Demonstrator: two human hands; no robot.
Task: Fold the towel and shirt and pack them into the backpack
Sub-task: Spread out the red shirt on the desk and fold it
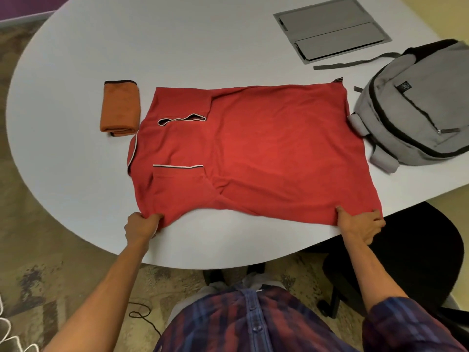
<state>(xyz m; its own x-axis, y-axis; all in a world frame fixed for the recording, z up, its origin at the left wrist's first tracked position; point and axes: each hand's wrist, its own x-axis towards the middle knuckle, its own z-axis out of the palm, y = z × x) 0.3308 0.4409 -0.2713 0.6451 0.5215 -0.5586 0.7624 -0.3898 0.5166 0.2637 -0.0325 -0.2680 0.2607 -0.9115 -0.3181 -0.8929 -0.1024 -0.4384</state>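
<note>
A red shirt (253, 148) lies flat on the white table (203, 47), collar to the left, with both sleeves folded in over its body. My left hand (142, 224) pinches the shirt's near edge at the shoulder end. My right hand (360, 224) grips the near edge at the hem end. An orange towel (120, 107) lies folded into a small block just left of the shirt's collar. The grey backpack (418, 105) lies on the table to the right of the shirt, its zips shut as far as I can see.
A grey cable hatch (332, 29) is set into the table at the back right. One backpack strap (355, 63) trails toward it. A black office chair (416, 255) stands at the table's near right edge. Loose cables (142, 316) lie on the carpet below.
</note>
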